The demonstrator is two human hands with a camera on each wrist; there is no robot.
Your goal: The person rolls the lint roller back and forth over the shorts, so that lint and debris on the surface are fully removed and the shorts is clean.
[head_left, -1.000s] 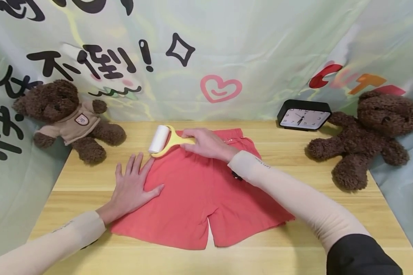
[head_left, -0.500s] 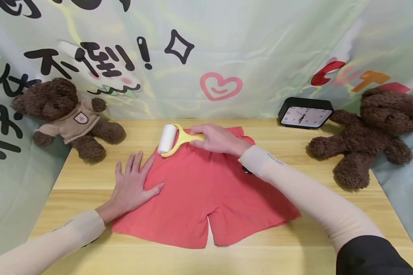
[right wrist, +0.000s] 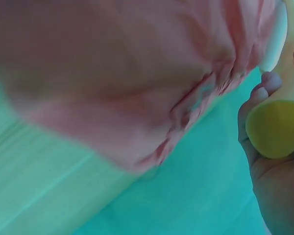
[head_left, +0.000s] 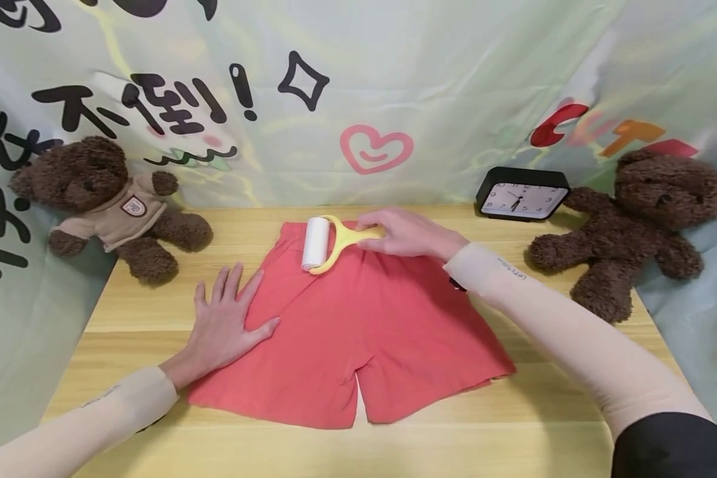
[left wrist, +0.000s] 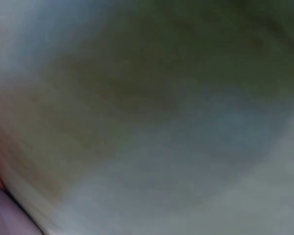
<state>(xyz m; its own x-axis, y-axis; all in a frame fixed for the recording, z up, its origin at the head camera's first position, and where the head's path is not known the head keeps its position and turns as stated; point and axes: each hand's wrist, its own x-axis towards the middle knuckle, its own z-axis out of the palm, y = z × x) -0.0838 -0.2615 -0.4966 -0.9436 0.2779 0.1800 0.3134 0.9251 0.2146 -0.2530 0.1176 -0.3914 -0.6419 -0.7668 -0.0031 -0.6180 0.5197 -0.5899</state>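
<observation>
A pair of red shorts (head_left: 311, 338) lies spread on the wooden table, waistband toward the back. My right hand (head_left: 403, 232) grips the yellow handle of a lint roller (head_left: 317, 243), whose white cylinder sits on the shorts near the left part of the waistband. In the right wrist view the fingers wrap the roller's handle (right wrist: 274, 128), with its butt end toward the camera. My left hand (head_left: 224, 325) rests with spread fingers on the left edge of the shorts, partly over the table. The left wrist view is blurred and shows little of that hand.
On the left sits a brown teddy bear (head_left: 116, 206) in a beige shirt. A black desk clock (head_left: 520, 196) stands at the back right, beside another brown bear (head_left: 627, 232). A printed cloth backdrop (head_left: 442, 86) hangs behind the wooden table (head_left: 472, 438).
My right hand has carried the lint roller to the right along the waistband, uncovering its left corner. The left hand keeps its place on the shorts. The head view has shifted slightly.
</observation>
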